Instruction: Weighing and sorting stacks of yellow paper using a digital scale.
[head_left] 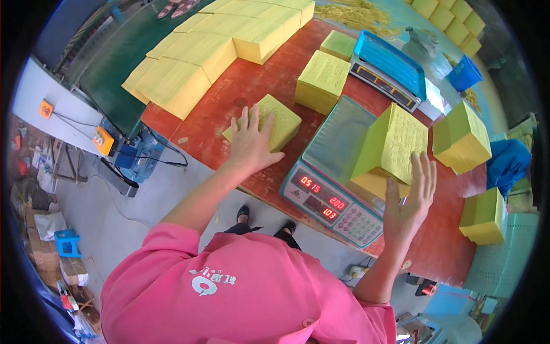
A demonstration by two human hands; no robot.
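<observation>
Left hand [252, 143], fingers spread, over squat yellow paper block [283, 119]; right hand [405, 207], open, by tall yellow paper stack [404, 137]; even pressure should keep both square.

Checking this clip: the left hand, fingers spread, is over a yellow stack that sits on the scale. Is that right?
Not quite: the head view shows the yellow stack under the spread left hand sitting on the red table, beside the scale.

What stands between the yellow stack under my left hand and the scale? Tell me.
No object visible: between that yellow stack and the scale only red table shows, plus the thumb of your left hand. A second stack occupies the pan's right part.
</observation>
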